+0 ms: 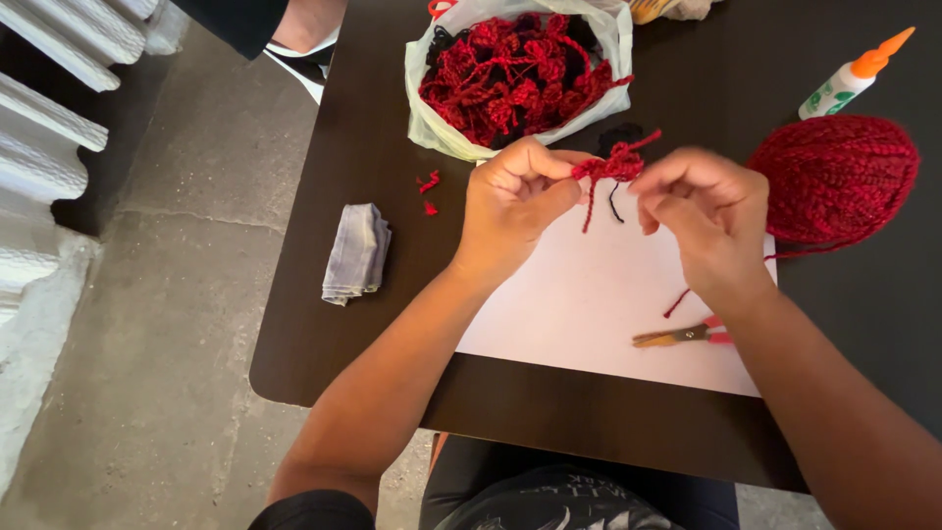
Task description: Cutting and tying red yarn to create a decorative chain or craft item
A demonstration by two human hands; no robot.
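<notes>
Left hand [510, 201] and right hand [708, 211] each pinch the red crocheted piece [610, 169], grips pressed together.

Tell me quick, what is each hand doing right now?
Left hand: closed, pinching the small red crocheted piece.
Right hand: fingers curled at the same piece's other end; whether it grips cannot be told.
</notes>
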